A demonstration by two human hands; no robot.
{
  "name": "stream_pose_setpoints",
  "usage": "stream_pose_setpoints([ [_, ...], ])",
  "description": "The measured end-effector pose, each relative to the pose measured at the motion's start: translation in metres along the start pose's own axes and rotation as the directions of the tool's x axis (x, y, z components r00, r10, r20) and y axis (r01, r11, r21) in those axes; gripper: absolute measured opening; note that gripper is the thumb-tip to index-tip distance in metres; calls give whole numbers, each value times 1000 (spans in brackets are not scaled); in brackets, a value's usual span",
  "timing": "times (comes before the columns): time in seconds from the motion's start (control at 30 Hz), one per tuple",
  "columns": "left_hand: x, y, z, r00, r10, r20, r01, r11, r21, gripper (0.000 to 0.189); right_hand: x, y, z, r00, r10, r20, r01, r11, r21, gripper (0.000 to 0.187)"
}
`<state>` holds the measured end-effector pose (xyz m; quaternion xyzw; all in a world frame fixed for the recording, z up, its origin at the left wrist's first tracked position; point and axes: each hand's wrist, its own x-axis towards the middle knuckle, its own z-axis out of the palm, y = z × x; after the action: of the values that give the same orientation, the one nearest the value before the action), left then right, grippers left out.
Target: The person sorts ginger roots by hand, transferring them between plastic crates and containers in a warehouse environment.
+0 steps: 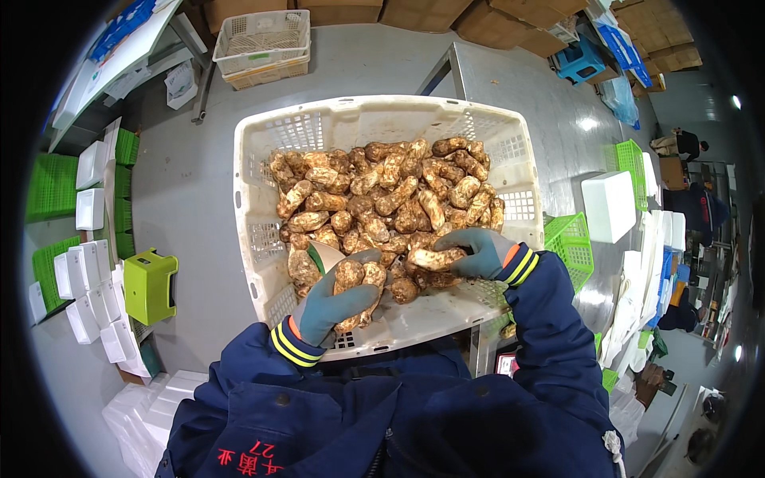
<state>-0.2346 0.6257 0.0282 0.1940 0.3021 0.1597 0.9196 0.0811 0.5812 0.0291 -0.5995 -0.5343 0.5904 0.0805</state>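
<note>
A large white plastic crate (382, 110) stands before me, heaped with brown, dirt-flecked mushrooms (391, 194), which look like matsutake. In its near left part my gloved left hand (343, 299) is closed around thick-stemmed mushrooms (358, 287), held side by side; a white and green thing (326, 257), only partly visible, lies just behind it. My gloved right hand (472, 254) grips one pale-stemmed mushroom (436, 259) over the near right part of the heap.
Right of the crate are a green plastic basket (568, 245) and a white foam box (608, 206) on a metal table. A lime-green stool (150, 287) and white trays (89, 209) stand left. Stacked crates (263, 45) are beyond. Other people are far right.
</note>
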Motion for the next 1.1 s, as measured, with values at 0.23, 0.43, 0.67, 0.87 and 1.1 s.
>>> stream_pose_setpoints([
  [0.23, -3, 3, 1, 1000, -4, 3, 4, 1000, -7, 62, -1, -17, -7, 993, 117, -1, -107, 909, 403, 40],
  [0.43, -2, 5, 8, 991, 117, -72, -131, 961, -245, 53, 17, -1, 7, 956, -234, -180, 282, 903, 323, 39],
  [0.67, -4, 7, 11, 982, 188, 5, -180, 949, -260, 53, 42, -38, 43, 947, -72, 312, -287, 240, 927, 58],
  [0.87, -5, 8, 8, 979, 201, -33, -204, 962, -183, 52, 32, -78, 66, 994, 37, -101, 42, 727, 685, 34],
  [1.1, -7, 8, 4, 987, 158, -9, -155, 956, -250, 45, 36, -90, 86, 929, 42, -367, 143, 875, 463, 86],
])
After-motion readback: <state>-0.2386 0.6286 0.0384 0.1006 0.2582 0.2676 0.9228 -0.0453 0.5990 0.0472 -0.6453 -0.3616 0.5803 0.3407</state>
